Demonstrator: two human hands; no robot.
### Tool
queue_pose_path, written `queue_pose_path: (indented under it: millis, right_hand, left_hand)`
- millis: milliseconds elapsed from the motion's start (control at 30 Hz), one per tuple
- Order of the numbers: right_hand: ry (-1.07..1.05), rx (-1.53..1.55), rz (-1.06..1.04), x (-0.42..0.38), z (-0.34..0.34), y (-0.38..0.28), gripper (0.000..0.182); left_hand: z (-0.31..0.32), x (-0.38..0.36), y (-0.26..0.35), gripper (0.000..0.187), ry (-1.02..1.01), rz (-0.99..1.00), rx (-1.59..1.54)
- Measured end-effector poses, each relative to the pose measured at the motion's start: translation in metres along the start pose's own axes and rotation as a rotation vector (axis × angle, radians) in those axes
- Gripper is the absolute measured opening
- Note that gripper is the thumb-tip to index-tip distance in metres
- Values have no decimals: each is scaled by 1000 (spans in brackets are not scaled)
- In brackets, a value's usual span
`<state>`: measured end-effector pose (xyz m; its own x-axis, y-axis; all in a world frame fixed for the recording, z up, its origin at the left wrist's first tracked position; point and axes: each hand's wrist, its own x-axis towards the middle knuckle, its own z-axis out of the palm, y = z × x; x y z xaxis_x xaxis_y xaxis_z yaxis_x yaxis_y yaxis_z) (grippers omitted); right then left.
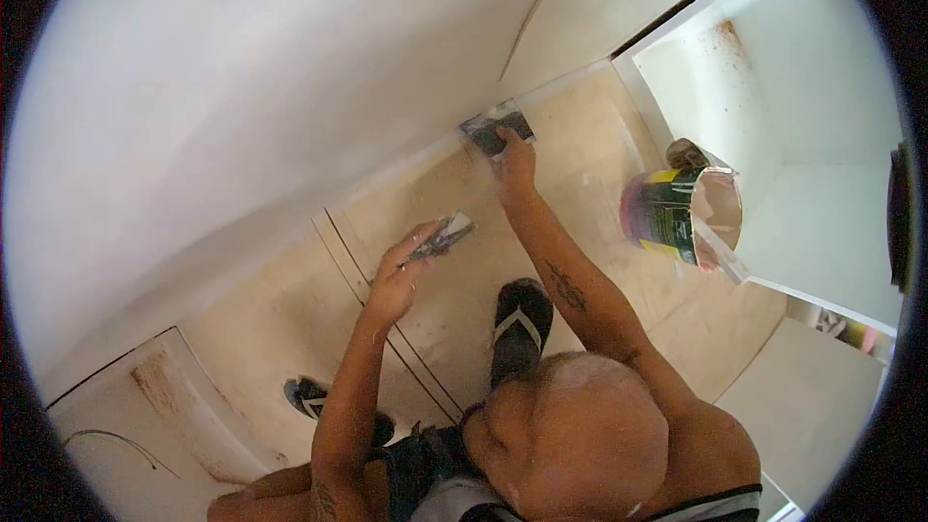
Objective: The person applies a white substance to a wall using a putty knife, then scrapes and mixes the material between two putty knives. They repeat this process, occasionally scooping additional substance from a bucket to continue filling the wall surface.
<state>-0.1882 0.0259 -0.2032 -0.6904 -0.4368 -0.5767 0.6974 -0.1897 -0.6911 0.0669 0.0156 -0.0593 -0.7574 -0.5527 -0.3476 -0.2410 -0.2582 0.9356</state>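
My right hand [516, 162] grips a wide putty knife [498, 128], its dark, smeared blade lying against the foot of the white wall [290, 87]. Lower and to the left, my left hand [394, 275] is closed around a second putty knife [443, 235] with pale filler on its blade. This one is held above the floor, apart from the wall. On the right stands a bucket [663, 217] with a dark, yellow and purple label and pale paste inside. A pale, flat strip [720, 249] crosses its rim.
Tan floor [580, 126] with dark seams runs along the wall. A white cabinet-like frame [802, 126] is at the right, and a brown lump [684, 155] sits beside the bucket. A thin cable [121, 440] lies lower left. A sandalled foot [520, 324] is below my hands.
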Motion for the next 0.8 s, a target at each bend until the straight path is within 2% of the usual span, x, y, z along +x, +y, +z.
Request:
queue_pose_path:
  millis: [67,167,233,367,400,467,500,567,633,667,733,800]
  right_hand:
    - [24,-59,-12,13,-8,11,23]
    - [-15,74,-106,-2,11,-2,22]
    - [19,-98,-109,-11,22,-15,24]
    - [16,-70,-145,-29,40,-35,22]
    - [9,-61,-177,-45,51,-48,20]
    - [9,-60,-225,-71,64,-74,19]
    - [-56,-101,-262,-83,70,-86,18]
    - [-121,-161,-313,-106,86,-110,17]
    - [-173,-79,-361,-128,102,-131,16]
    - [-135,-128,-364,-141,110,-143,14]
    - [-153,-147,-464,-162,127,-163,14]
    - [-203,-154,-588,-179,140,-182,13]
  left_hand:
    - [-1,1,-4,52,-8,3,9]
    - [-2,1,-6,52,14,48,-26]
    - [-3,0,9,51,18,20,27]
    - [-14,-3,-11,49,60,-51,-63]
    - [-21,-4,-34,45,94,30,257]
    - [-25,1,-63,41,120,124,563]
    - [-23,5,-72,39,176,74,299]
    - [-22,8,-71,38,220,30,14]
    - [-23,12,-51,41,37,-140,-579]
    - [-21,15,-47,41,23,-129,-593]
    - [-19,19,-38,48,-109,-75,-927]
    - [-18,20,-28,50,-159,-46,-951]
